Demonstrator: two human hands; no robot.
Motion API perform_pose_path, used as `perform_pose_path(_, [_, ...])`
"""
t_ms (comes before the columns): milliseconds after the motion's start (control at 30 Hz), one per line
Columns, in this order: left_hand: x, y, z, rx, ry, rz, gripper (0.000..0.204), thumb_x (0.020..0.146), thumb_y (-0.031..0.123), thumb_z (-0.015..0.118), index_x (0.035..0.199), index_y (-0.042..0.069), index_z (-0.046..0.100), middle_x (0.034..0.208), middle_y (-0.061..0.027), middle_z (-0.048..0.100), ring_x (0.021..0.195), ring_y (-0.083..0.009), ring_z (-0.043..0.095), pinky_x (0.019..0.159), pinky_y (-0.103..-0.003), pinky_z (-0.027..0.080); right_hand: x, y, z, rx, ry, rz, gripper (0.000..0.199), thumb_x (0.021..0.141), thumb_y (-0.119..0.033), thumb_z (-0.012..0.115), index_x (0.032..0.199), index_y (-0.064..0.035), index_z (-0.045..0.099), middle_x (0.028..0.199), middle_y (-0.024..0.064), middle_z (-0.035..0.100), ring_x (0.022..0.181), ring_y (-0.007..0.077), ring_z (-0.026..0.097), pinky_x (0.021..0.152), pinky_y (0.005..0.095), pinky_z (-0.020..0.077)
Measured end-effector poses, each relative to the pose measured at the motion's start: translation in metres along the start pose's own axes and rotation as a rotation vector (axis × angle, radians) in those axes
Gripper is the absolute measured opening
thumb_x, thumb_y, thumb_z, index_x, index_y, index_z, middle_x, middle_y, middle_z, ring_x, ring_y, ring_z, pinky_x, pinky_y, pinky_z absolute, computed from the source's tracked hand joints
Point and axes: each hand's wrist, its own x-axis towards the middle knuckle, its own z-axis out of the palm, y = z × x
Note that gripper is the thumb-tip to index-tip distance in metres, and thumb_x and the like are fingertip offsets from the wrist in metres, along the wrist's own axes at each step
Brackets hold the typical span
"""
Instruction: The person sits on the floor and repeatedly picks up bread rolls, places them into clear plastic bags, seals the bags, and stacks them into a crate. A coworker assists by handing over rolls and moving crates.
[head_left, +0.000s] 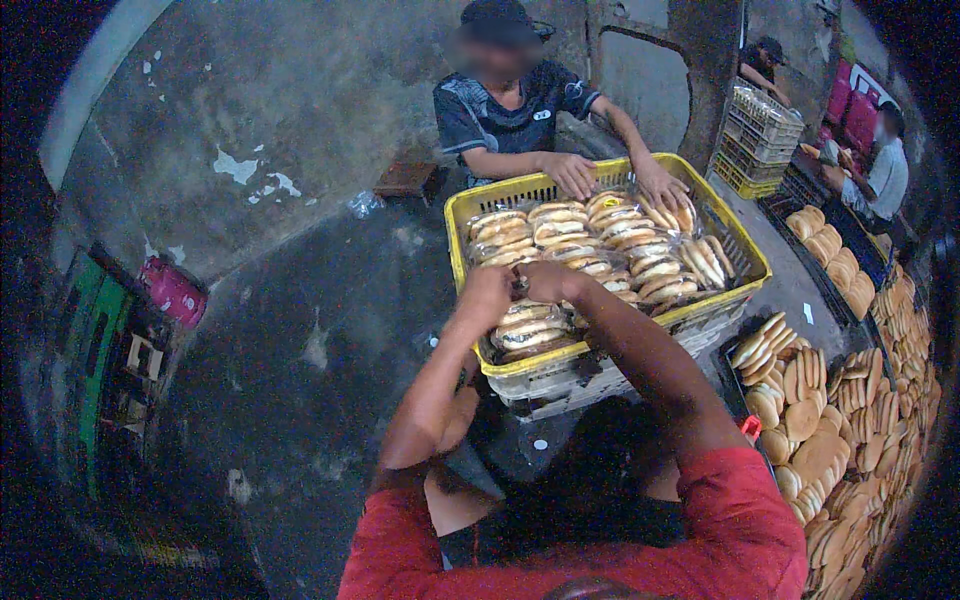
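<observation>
In front of me stands a yellow plastic crate [700,304], filled with clear bags of flat, split buns [556,232] in rows. My left hand [487,294] and my right hand [547,282] meet above the crate's near left part, over a bag of buns [530,332]. Both are closed, their fingertips pressed close together. A small dark spot shows between them; what they grip is too small to make out. Across the crate, a person in a dark shirt rests one hand [572,175] near the far rim and the other [662,187] on bagged buns.
Loose buns [800,390] lie piled at my right, with more in a dark tray [790,195] beyond. Stacked crates [757,135] and two other people are at the back right. A small brown stool [405,180] and a pink gas cylinder [172,291] stand toward the left wall.
</observation>
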Motion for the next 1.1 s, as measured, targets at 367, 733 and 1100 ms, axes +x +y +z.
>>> perform_pose_path(367, [0.070, -0.030, -0.016, -0.216, 0.228, -0.023, 0.022, 0.086, 0.018, 0.062, 0.093, -0.003, 0.065, 0.096, -0.0177, 0.069, 0.091, -0.0312, 0.066, 0.086, -0.041, 0.047, 0.010, 0.007, 0.017, -0.028, 0.303, -0.123, 0.040, 0.082, -0.017, 0.047, 0.119, -0.0108, 0.062, 0.100, 0.0238, 0.066, 0.089, 0.0399, 0.065, 0.082, 0.0534, 0.0487])
perform_pose_path(733, [-0.080, 0.078, -0.013, -1.717, 0.359, -0.019, 0.029, 0.091, 0.014, 0.062, 0.116, 0.002, 0.053, 0.117, -0.0052, 0.059, 0.106, -0.0165, 0.057, 0.092, -0.032, 0.046, -0.090, -0.051, -0.002, 1.329, 0.740, -0.186, 0.035, 0.100, -0.032, 0.047, 0.106, -0.0016, 0.062, 0.092, 0.0057, 0.062, 0.077, 0.0138, 0.059, 0.074, 0.0288, 0.0490])
perform_pose_path(1100, [-0.159, 0.126, 0.015, -2.037, 0.112, 0.033, 0.066, 0.080, 0.016, 0.076, 0.136, 0.000, 0.044, 0.126, -0.0105, 0.055, 0.116, -0.0188, 0.054, 0.099, -0.033, 0.044, -0.225, -0.083, 0.020, 1.325, 0.774, 0.034, 0.028, 0.097, -0.023, 0.054, 0.081, -0.0017, 0.059, 0.071, -0.0024, 0.055, 0.065, 0.0060, 0.047, 0.059, 0.0245, 0.0404])
